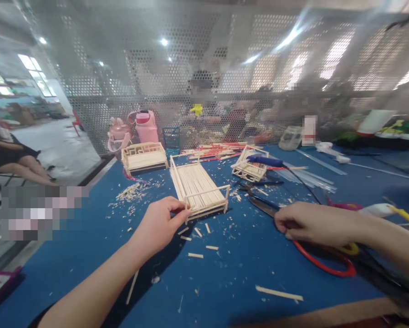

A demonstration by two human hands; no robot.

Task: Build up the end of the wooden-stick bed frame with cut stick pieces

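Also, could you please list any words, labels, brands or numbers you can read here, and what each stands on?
No text is legible.
The pink bottle shows no readable label.
The white device and the green and white items at far right are too blurred to read.

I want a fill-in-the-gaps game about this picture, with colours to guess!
1. The left hand pinches a corner of the stick frame, which stands on a ____ table.
2. The right hand rests on scissors with ____ handles.
3. Far behind the stick frame stands a ____ bottle.
Missing words: blue, red, pink.
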